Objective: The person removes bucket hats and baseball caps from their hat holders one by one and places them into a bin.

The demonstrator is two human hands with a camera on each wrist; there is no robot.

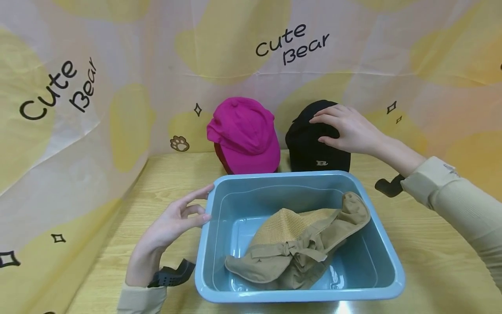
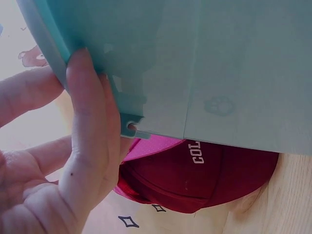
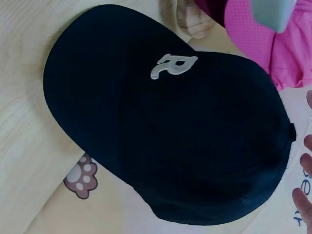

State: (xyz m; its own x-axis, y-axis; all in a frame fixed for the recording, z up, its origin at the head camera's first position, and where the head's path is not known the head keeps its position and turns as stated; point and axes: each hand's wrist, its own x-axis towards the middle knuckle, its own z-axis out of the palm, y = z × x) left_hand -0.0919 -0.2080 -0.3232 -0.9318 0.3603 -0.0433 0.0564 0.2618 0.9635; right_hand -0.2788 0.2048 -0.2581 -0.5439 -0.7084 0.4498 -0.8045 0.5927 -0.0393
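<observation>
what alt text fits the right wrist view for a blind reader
A black cap with a pale letter R fills the middle, its brim toward the picture's left, over a wooden table. Part of a pink cap and a tub corner show at top right, and a person's fingertips at the right edge.

Left hand (image 2: 78, 165) grips blue bin (image 2: 209, 53) at the rim, fingers along outer wall beside notched tab (image 2: 129, 126). Dark red cap (image 2: 229, 173), white "COL" showing, partly hidden by bin — pink cap (image 2: 153, 147) against it. Wood table (image 2: 295, 195) at right — diamond-print cloth (image 2: 161, 222) below.
</observation>
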